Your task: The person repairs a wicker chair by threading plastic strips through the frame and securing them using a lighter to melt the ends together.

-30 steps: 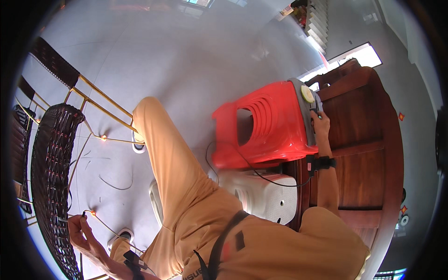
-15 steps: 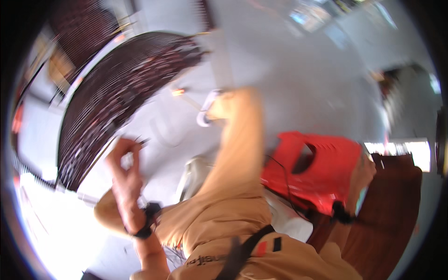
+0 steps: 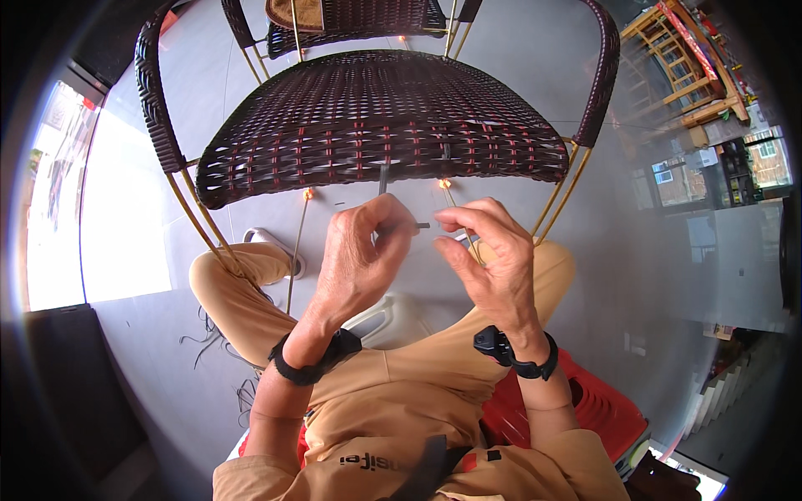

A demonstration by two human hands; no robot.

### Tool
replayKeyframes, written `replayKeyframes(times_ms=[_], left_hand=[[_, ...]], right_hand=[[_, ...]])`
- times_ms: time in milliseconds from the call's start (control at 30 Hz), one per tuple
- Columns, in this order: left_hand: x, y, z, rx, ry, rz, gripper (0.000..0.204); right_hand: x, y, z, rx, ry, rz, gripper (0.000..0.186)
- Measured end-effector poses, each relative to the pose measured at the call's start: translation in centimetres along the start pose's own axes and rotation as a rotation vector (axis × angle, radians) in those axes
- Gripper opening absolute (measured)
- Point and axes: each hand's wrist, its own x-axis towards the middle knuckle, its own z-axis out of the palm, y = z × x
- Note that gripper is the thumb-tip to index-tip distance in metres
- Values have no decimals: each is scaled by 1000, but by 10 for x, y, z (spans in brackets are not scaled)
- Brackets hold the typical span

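In front of me is a dark brown woven chair seat with red strands showing near its close edge. A dark flat weaving strip hangs from that edge into my left hand. My left fingers are closed round the strip, and its short end pokes out toward the right. Just across from that end, my right hand has thumb and fingers apart, with nothing seen between them. A wristband with a small black device is on each wrist.
Brass-coloured chair legs slant down on both sides, beside my knees. A whitish plastic jug stands between my legs. Red plastic shows beside my right arm. Loose dark strips lie at left; another woven chair is behind.
My right hand has left the red plastic at right and come up beside my left hand. My left hand now sits centrally before the seat. The view has swung round and steadied.
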Motion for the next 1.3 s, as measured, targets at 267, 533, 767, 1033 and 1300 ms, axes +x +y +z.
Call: replayKeyframes(times_ms=[267,533,767,1033,1300], left_hand=[[5,1,11,52,0,38,5],[4,4,10,21,-28,5,6],[5,3,2,-183,-33,-123,11],[6,4,3,-245,1,-179,16],[6,0,5,-253,-13,-145,15]], right_hand=[[6,13,0,-37,16,21,16],[3,10,-17,90,1,185,13],[-23,33,-61,310,-100,414,14],[-3,23,4,513,10,287,20],[10,26,19,430,11,172,8]])
